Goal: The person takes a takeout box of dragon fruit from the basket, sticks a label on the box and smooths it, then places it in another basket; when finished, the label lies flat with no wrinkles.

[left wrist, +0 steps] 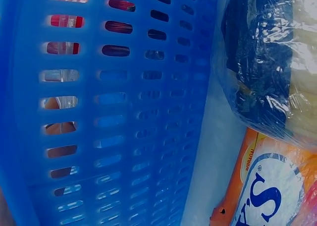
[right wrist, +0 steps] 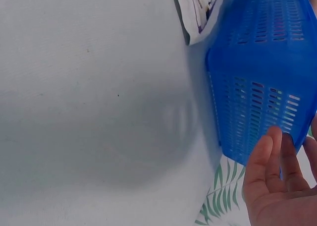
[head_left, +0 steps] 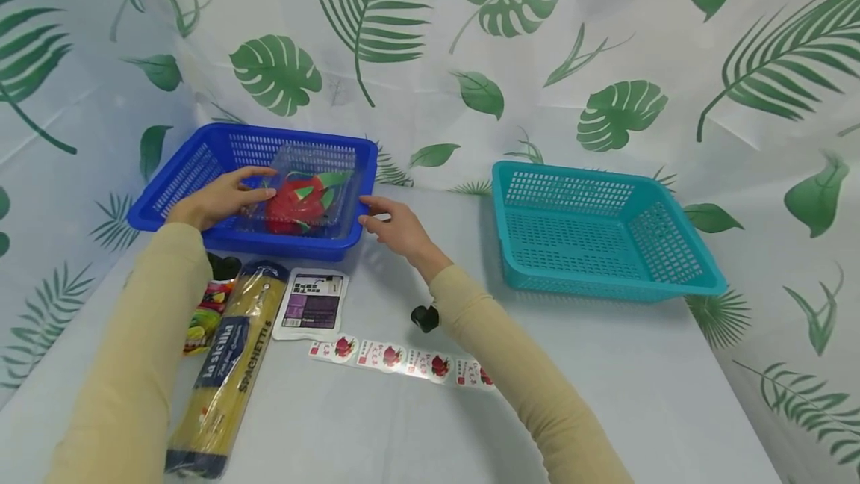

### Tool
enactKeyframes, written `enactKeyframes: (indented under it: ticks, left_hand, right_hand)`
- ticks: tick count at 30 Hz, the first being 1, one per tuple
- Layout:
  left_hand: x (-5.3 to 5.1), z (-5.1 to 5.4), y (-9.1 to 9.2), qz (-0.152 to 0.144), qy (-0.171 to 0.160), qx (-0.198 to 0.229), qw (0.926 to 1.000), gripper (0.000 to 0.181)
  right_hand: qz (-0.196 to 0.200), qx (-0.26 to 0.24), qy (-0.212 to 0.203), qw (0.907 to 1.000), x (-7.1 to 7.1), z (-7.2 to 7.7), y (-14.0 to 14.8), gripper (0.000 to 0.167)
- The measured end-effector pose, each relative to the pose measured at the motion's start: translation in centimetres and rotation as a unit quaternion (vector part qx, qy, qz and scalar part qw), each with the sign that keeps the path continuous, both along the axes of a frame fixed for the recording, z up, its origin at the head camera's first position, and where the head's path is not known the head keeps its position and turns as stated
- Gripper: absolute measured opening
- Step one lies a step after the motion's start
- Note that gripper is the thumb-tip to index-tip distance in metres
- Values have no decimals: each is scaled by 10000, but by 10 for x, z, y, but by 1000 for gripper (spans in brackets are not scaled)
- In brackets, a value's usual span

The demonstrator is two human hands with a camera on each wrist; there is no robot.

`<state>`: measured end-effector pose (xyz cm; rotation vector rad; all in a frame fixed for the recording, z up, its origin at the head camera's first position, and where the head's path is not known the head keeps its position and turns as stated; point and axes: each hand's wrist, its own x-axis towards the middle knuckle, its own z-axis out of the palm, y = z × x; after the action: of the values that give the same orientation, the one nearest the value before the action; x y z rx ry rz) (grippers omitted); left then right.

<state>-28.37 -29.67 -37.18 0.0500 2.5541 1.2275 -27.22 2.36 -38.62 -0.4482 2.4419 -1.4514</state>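
A blue basket (head_left: 305,247) holds a clear plastic container (head_left: 343,208) with a red and green item (head_left: 295,204) in it. My left hand (head_left: 222,196) reaches over the basket's near-left side, its fingers extended at the container's left part; whether they press on it I cannot tell. At the basket's right end is my right hand (head_left: 399,230), fingers loosely bent beside the rim. The right wrist view has the fingers of this hand (right wrist: 280,181) by the outer wall of the basket (right wrist: 247,102). In the left wrist view the basket wall (left wrist: 109,137) hides most of the left hand.
A teal basket (head_left: 571,282) stands on the right. Spaghetti (head_left: 228,372), a colourful packet (head_left: 204,316) and a white and purple pouch (head_left: 312,305) lie before the blue basket. A strip of stickers (head_left: 393,357) and a small black object (head_left: 425,317) are near my right forearm.
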Motion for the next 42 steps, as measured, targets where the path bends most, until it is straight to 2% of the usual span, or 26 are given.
enactKeyframes:
  ticks: [6,10,17,25,33,42]
  left_hand:
    - [-3,-2,0,52,109,25,9999,75]
    - [-1,-2,1,104,175,122,9997,73]
    - [1,-2,3,239,75,87,9996,80]
    - [-2,-5,4,216,82,52,9997,77]
    - [-2,-1,3,166,196,315,9992,69]
    - [-2,4,2,96,375,360,9986,65]
  right_hand:
    - [17,-40,19,10000,0,3,1,45]
    - [24,1,-19,10000,0,2,-1,45]
    - [45,-8,-70,10000,0,-1,-1,45]
    - [59,5,-44,10000,0,0,-1,45]
    - [61,27,-50,10000,1,0,-1,44]
    - [56,43,-18,10000,0,1,-1,44]
